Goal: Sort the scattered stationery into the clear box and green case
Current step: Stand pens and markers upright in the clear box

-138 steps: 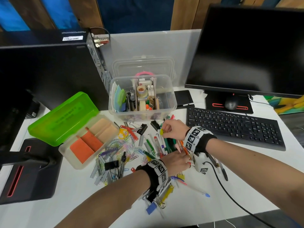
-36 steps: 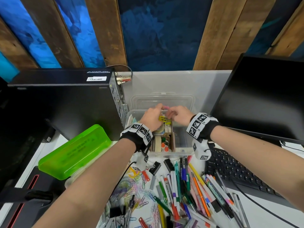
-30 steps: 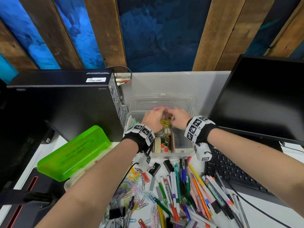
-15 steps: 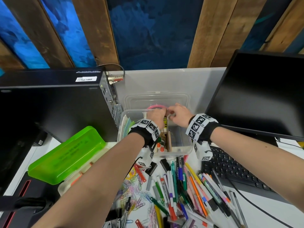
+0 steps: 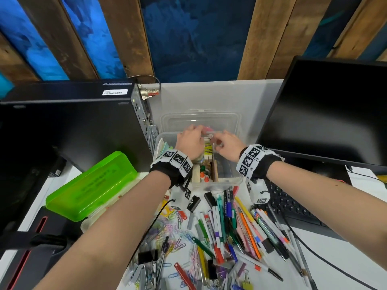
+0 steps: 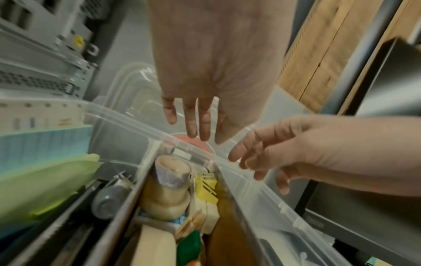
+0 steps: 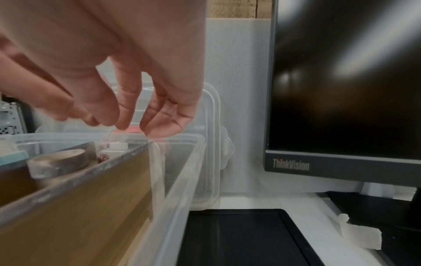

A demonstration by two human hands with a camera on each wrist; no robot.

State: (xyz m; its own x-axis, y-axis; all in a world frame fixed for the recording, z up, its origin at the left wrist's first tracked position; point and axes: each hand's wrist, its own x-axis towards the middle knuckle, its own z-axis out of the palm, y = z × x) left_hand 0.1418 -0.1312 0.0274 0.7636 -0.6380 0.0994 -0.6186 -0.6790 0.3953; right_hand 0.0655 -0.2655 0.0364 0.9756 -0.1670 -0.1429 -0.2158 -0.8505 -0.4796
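Left hand: my left hand (image 5: 189,139) hangs over the far rim of the clear box (image 5: 228,181), at 12 o'clock from the pile. In the left wrist view its fingers (image 6: 191,118) are straight and slightly spread, tips just above a pink roll (image 6: 193,142); they hold nothing that I can see.
Right hand: my right hand (image 5: 227,145) is beside it over the same rim, fingers (image 7: 127,108) loosely curled and apart, empty as far as the right wrist view shows.
Clear box: open on the desk (image 5: 335,258), its lid (image 5: 199,120) propped behind it; wooden dividers, tape rolls and paper pads already inside.
Green case: the green case (image 5: 92,185) stands open at 9 o'clock from the pile.
Loose stationery: pens (image 5: 230,222) lie fanned at 6 o'clock of the box, paper clips (image 5: 173,227) and binder clips to their left.
Handling: I judge the pens light, stiff and smooth, likely to roll; best gathered in a bundle and gripped around the middle of the barrels. Paper clips are tiny and tangle, so I would scoop them rather than pinch singly.
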